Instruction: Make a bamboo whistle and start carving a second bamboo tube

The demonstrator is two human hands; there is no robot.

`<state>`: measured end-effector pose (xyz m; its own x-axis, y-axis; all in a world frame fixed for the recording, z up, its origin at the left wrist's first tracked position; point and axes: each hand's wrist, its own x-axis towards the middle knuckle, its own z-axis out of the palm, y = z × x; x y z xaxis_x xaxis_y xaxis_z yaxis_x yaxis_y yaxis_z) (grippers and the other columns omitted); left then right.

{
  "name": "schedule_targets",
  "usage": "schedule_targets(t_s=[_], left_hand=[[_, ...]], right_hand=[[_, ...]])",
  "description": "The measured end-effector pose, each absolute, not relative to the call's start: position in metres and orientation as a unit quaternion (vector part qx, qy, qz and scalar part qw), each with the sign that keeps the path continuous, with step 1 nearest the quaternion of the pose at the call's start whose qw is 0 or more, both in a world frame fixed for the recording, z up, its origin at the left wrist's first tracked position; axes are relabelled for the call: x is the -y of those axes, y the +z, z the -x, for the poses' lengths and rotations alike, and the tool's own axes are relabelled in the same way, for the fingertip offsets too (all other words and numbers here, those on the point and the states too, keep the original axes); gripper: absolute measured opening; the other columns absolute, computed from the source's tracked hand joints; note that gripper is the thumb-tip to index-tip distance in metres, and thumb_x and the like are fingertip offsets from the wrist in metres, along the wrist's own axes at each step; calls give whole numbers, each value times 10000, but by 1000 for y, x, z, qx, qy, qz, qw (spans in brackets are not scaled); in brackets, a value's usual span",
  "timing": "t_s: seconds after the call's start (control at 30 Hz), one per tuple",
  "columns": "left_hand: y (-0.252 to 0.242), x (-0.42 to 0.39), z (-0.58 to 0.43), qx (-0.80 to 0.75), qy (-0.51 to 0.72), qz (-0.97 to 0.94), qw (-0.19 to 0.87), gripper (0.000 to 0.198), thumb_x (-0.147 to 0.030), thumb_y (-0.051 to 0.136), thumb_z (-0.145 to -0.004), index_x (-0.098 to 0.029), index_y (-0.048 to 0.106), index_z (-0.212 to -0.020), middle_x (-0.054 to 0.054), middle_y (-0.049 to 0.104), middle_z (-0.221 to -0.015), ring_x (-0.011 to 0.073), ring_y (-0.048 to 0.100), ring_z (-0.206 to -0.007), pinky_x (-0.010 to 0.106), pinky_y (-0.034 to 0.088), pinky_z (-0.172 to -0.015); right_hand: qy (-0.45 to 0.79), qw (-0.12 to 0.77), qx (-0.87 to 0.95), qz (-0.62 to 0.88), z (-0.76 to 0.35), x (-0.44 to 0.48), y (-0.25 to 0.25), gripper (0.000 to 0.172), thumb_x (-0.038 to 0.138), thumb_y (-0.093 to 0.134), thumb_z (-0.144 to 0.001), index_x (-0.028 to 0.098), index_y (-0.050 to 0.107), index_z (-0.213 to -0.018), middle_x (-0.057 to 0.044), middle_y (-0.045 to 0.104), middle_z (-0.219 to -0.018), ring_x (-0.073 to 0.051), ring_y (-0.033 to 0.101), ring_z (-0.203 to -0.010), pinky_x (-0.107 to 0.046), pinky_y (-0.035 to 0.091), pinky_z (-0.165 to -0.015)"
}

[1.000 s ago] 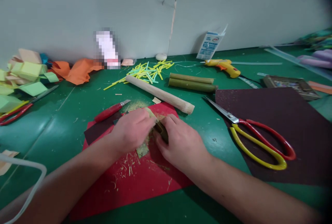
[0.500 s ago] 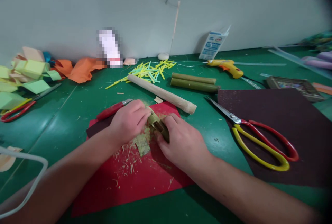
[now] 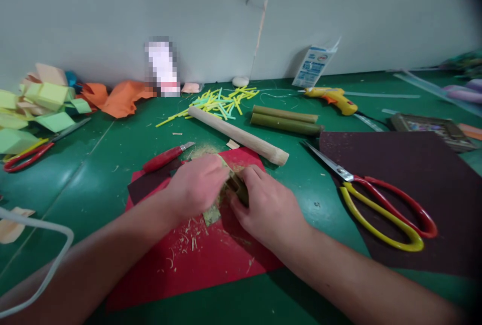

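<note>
A short piece of hollow bamboo (image 3: 238,189) with a cut-out opening is held over a red sheet (image 3: 222,259). My right hand (image 3: 269,204) wraps around its near end. My left hand (image 3: 201,182), slightly smeared by motion, presses curled fingers against the bamboo's far end; what those fingers pinch is hidden. Below them a greenish, rough-looking flat scrap (image 3: 212,215) lies on the red sheet among pale shavings (image 3: 194,232). Just beyond my left hand rests a red-handled knife (image 3: 165,158), partly over a dark scrap of paper (image 3: 148,184).
Beyond the sheet lie a pale wooden stick (image 3: 241,136), two bamboo tubes (image 3: 284,121) and yellow-green strips (image 3: 216,101). Large scissors (image 3: 350,177) rest on dark paper (image 3: 406,174) at right, with a yellow glue gun (image 3: 333,100) behind. A white cable (image 3: 56,264) crosses the lower left.
My left hand has shifted right and slightly down along the bamboo, covering more of its far end. My right hand keeps its grip. The whole view has shifted slightly.
</note>
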<state>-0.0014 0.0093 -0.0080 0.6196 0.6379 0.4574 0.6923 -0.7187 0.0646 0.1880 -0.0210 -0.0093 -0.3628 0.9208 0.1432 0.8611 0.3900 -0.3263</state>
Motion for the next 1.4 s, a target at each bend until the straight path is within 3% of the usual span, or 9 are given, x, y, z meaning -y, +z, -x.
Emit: schedule_targets(t_s=[0.23, 0.37, 0.5, 0.63, 0.83, 0.97, 1.13, 1.23, 1.4], left_hand=[[-8, -12, 4, 343, -235, 907, 69, 337, -215, 437, -957, -157, 590, -662, 53, 593, -733, 168, 525, -716, 297, 448, -673], [-8, -11, 4, 366, -250, 892, 85, 304, -182, 437, -961, -137, 637, -737, 47, 568, -695, 170, 516, -698, 304, 450, -668], [-4, -10, 9, 353, -286, 886, 99, 189, -183, 514, -938, -142, 677, -851, 57, 645, -805, 171, 564, -751, 313, 478, -713], [-2, -9, 16, 329, -322, 887, 36, 139, -160, 546, -931, -145, 674, -982, 67, 698, -971, 164, 633, -870, 296, 519, -796], [-6, -3, 13, 268, -302, 914, -40, 153, -130, 539, -924, -124, 669, -1005, 88, 709, -994, 167, 669, -919, 292, 548, -859], [-6, -3, 11, 280, -304, 909, -51, 138, -139, 549, -920, -139, 671, -985, 76, 714, -987, 156, 672, -909, 276, 550, -853], [-7, -3, 11, 296, -316, 900, -53, 127, -136, 563, -911, -142, 673, -974, 64, 718, -967, 144, 670, -902, 252, 538, -870], [-7, -2, 9, 310, -317, 895, -52, 129, -124, 572, -903, -133, 676, -978, 71, 718, -981, 151, 665, -921, 257, 529, -879], [-3, -1, 11, 286, -325, 895, -104, 102, -99, 588, -889, -125, 681, -921, 68, 702, -929, 130, 654, -858, 241, 531, -824]], right_hand=[[95, 151, 819, 546, -185, 20, -10, 129, 316, 552, -850, 188, 539, -864, -51, 633, -858, -205, 600, -725, -298, 256, -528], [82, 169, 823, 535, -188, 19, -11, 131, 309, 564, -846, 178, 558, -841, -62, 635, -834, -210, 590, -707, -310, 289, -526], [58, 203, 861, 464, -199, 13, -12, 130, 228, 537, -843, 138, 628, -867, -100, 654, -852, -265, 583, -821, -374, 423, -686], [74, 221, 870, 435, -209, 4, -13, 256, 136, 533, -776, 109, 665, -993, -127, 670, -957, -308, 570, -927, -441, 456, -794], [149, 234, 870, 407, -213, -2, -14, 291, 65, 518, -719, 131, 676, -956, -115, 649, -964, -267, 572, -914, -414, 479, -787], [158, 257, 875, 379, -215, -4, -9, 370, 84, 541, -722, 131, 635, -1077, -111, 637, -1011, -257, 572, -961, -401, 487, -831], [105, 223, 901, 357, -215, -5, -4, 264, 279, 658, -796, 133, 648, -1016, -130, 634, -1049, -299, 556, -1017, -453, 474, -880], [90, 210, 899, 373, -214, -6, -5, 205, 270, 620, -855, 129, 663, -998, -126, 650, -999, -291, 567, -983, -449, 478, -853], [152, 216, 898, 352, -215, -10, -6, 245, 275, 542, -896, 127, 653, -1057, -126, 642, -1016, -262, 562, -965, -413, 467, -838]])
